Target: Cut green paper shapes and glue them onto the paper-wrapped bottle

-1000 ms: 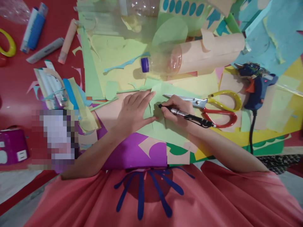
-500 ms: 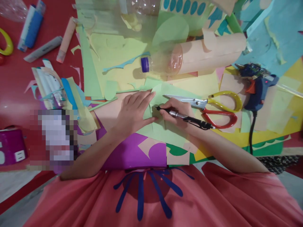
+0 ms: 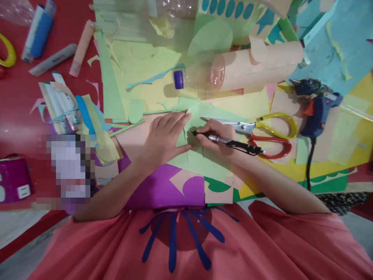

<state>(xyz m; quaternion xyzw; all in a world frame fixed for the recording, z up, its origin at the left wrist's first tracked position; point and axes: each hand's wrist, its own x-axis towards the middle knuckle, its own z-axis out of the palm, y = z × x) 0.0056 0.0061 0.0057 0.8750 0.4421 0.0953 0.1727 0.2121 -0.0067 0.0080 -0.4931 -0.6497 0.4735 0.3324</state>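
Observation:
My left hand (image 3: 164,138) lies flat with fingers stretched over a light green sheet of paper (image 3: 214,163), its thumb and forefinger apart. In my right hand (image 3: 220,136) is a black and silver pen (image 3: 233,145), gripped near its tip. The tip points at the green paper between both hands. Just beyond my right hand rest scissors (image 3: 247,126) with one yellow and one red handle, blades slightly apart. Above the hands lies a clear plastic bottle (image 3: 198,79) with a purple cap, its lower part wrapped in peach paper (image 3: 262,64).
A blue glue gun (image 3: 320,112) with a black cord lies at the right. Several markers (image 3: 60,103) and paper scraps cover the left side, beside a blurred-out object (image 3: 71,167). Purple card (image 3: 166,186) sits near my body. Another clear bottle (image 3: 175,9) is at the back.
The pen's back end has tilted very slightly toward the far side. My left hand, the paper and the scissors look the same.

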